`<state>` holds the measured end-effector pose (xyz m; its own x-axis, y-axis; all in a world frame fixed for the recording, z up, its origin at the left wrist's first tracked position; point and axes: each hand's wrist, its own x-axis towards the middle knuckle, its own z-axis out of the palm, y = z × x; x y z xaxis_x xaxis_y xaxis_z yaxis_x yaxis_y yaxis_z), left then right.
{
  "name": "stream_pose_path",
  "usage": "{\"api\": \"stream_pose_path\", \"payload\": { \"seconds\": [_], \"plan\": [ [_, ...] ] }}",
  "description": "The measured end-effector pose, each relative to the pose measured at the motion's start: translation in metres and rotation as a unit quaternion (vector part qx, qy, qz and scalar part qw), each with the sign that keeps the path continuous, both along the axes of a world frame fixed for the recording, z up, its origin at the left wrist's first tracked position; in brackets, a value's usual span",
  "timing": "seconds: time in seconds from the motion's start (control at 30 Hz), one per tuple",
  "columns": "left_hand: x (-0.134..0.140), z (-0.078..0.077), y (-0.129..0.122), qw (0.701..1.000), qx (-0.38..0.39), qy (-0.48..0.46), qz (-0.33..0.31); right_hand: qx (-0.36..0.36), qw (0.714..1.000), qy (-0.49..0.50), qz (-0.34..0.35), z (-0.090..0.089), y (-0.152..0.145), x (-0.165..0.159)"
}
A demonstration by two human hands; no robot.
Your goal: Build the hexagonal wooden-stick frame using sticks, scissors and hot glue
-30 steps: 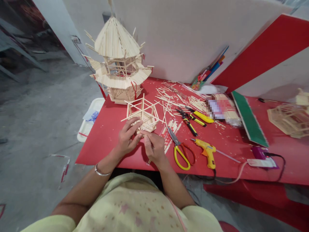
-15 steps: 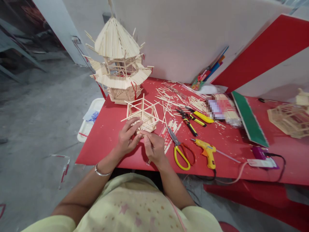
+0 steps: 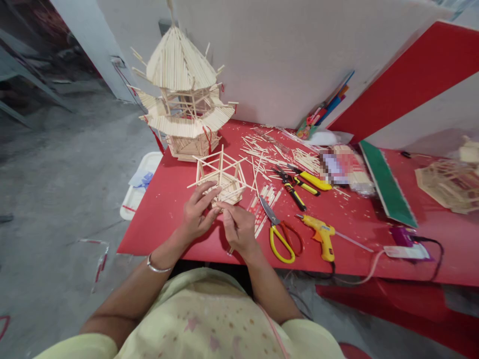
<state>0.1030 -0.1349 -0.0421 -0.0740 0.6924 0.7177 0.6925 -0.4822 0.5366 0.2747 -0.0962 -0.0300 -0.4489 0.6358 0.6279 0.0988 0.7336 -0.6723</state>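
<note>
A small six-sided frame of thin wooden sticks stands on the red table in front of me, with a woven-looking stick base. My left hand grips its near left side, index finger lying over the base and thumb at the near edge. Against that same near edge, my right hand is closed in a pinch, fingertips almost touching the left thumb. Pale stick ends poke out below the right palm; what lies between the fingertips is mostly hidden.
Behind the frame rises a tall stick pagoda with red tassels. To the right lie scissors, a yellow glue gun, pliers, a yellow-handled cutter and loose sticks. A green board lies farther right.
</note>
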Motion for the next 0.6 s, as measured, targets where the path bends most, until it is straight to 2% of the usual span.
{"api": "stream_pose_path", "payload": {
  "seconds": [0.6],
  "plan": [
    [-0.0011, -0.0052, -0.0006, 1.000, -0.007, -0.013, -0.004, 0.005, 1.000, 0.007, 0.004, -0.0014, 0.0000, -0.0002]
  ]
}}
